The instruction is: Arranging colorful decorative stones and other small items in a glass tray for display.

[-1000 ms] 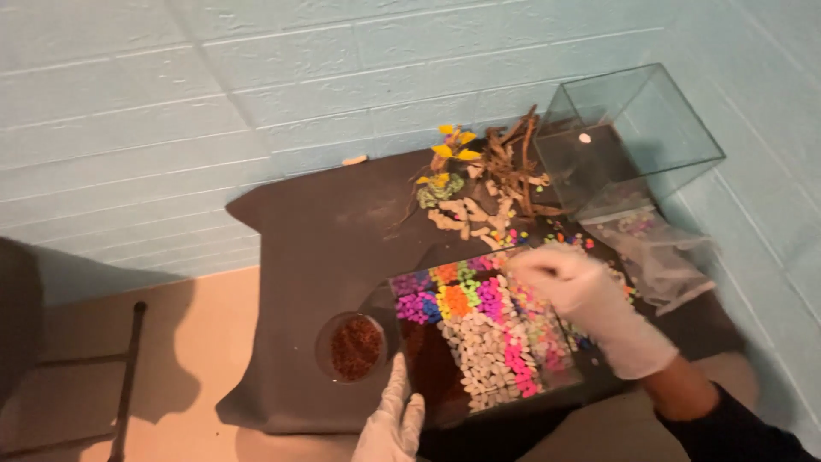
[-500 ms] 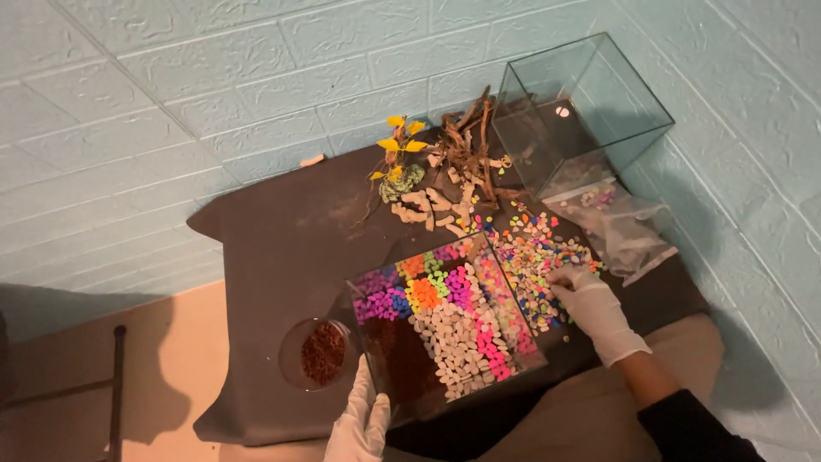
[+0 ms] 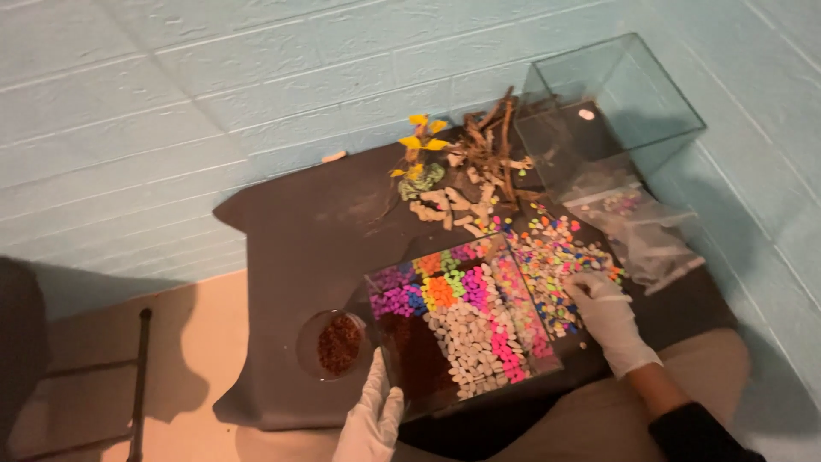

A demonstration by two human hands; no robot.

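**Two gloved hands and a box of bright pebbles**

A person in white gloves sits at a low table (image 3: 291, 248) covered with a dark cloth. In front of them is a clear glass tank (image 3: 462, 329) lying tilted, so its open side faces them. Inside it, pebbles sit in patches — purple, orange, green, pink and a big white patch, with dark brown soil at the near left corner.

The left hand (image 3: 369, 419) rests flat against the near left edge of the tank, its fingers straight and close together. It seems to hold the tank steady so it does not slide.

The right hand (image 3: 607, 312) is just right of the tank, on a loose pile of mixed coloured pebbles (image 3: 560, 252) spread on the cloth. Its fingers curl down onto the pebbles as if picking at them, but whether it has one pinched cannot be seen.

A small round dish of brown bits (image 3: 338, 342) sits left of the tank, close to the left hand. Far back lie dry sticks (image 3: 492, 150), pale stone pieces and a small yellow plant (image 3: 421, 141). At the far right stands a second, empty glass tank (image 3: 611, 107), with clear plastic bags (image 3: 641, 227) near it — one has a few pebbles inside.
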